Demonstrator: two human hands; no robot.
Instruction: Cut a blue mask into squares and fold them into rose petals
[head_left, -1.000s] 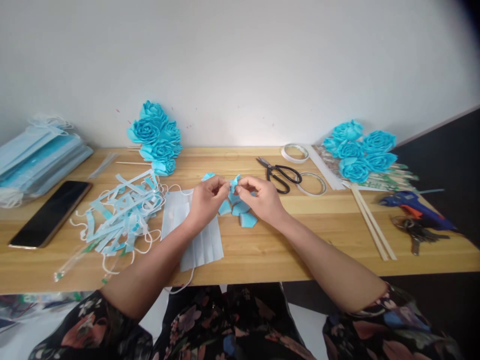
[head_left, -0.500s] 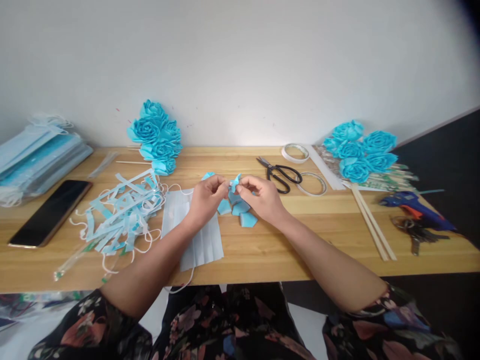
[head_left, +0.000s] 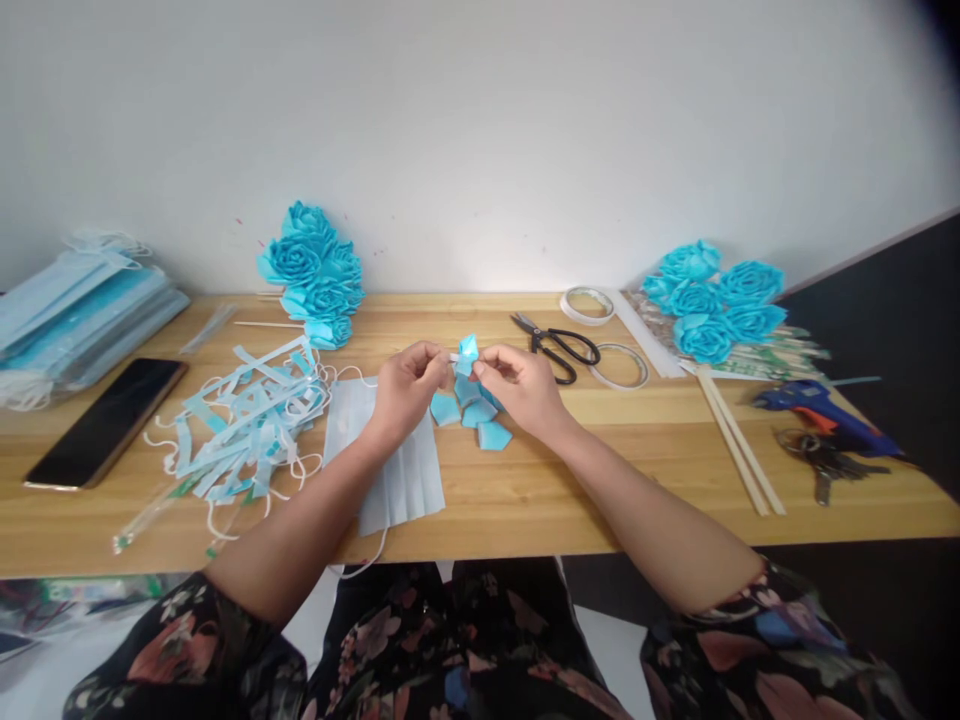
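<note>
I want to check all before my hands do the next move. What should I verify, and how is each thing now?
1. Small blue piece held: ok, right hand pinches it.
2. Left hand grip: cannot tell; something pale shows at its fingertips, mostly hidden.
3. Loose blue pieces nearby: ok, on the table just below the hands.
4. Mask fully visible: not ok, left forearm covers part.
5. Scissors put down: ok, on the table, beyond the right hand.
6. Glue gun hot: cannot tell.
</note>
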